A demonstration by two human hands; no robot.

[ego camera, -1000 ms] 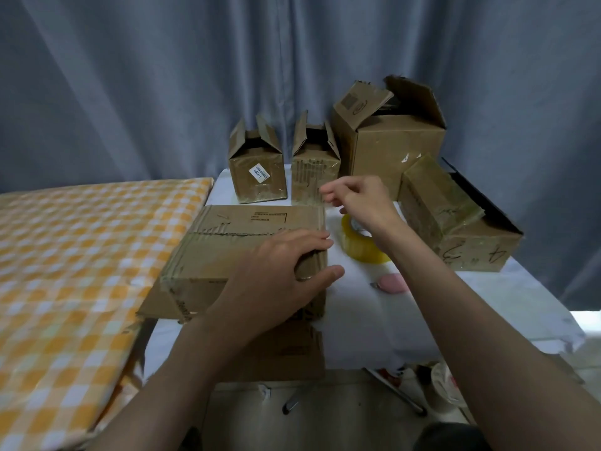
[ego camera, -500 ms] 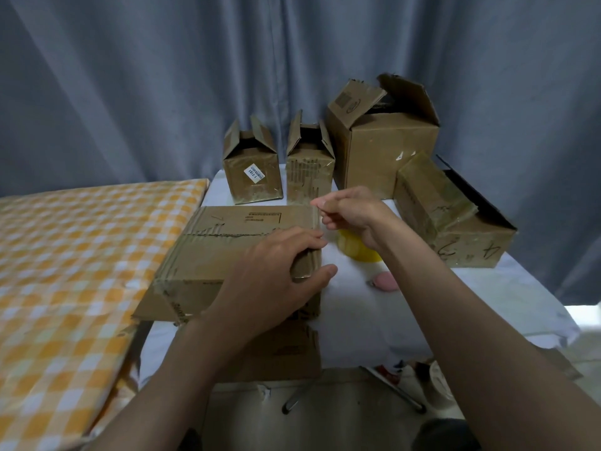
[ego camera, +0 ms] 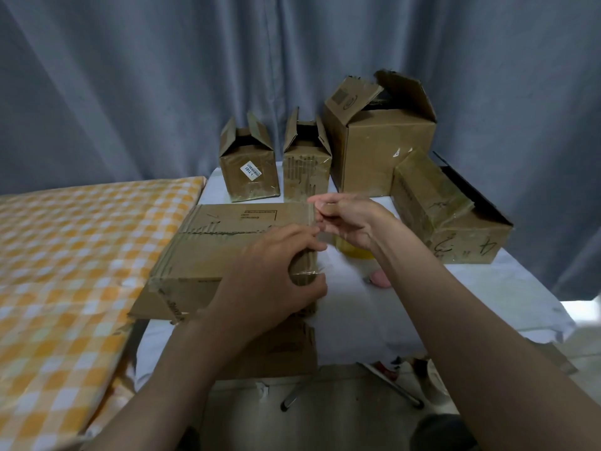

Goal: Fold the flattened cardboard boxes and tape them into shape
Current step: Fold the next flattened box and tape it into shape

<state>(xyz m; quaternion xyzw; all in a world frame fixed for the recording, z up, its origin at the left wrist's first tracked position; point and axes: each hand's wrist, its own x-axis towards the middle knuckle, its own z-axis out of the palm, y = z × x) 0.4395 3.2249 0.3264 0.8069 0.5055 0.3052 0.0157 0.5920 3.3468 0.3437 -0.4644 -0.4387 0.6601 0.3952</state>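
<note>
A folded brown cardboard box (ego camera: 227,242) lies on the white-covered table (ego camera: 357,320), its top seam closed. My left hand (ego camera: 273,275) grips its near right end, thumb on the side face and fingers on top. My right hand (ego camera: 351,219) hovers at the box's far right corner with its fingertips pinched together, seemingly on a strip of clear tape that runs down that end. The yellow tape roll (ego camera: 354,252) sits just right of the box, mostly hidden under my right hand.
Two small open boxes (ego camera: 248,164) (ego camera: 305,167) and a large open box (ego camera: 377,148) stand at the back. Another box (ego camera: 448,216) lies on its side at the right. A pink object (ego camera: 380,278) lies by the roll. Flat cardboard (ego camera: 286,346) lies under the box. An orange checked cloth (ego camera: 81,255) covers the left.
My right hand moved left from above the tape roll to the box's far right corner and pinched its fingers. My left hand stayed on the box's end.
</note>
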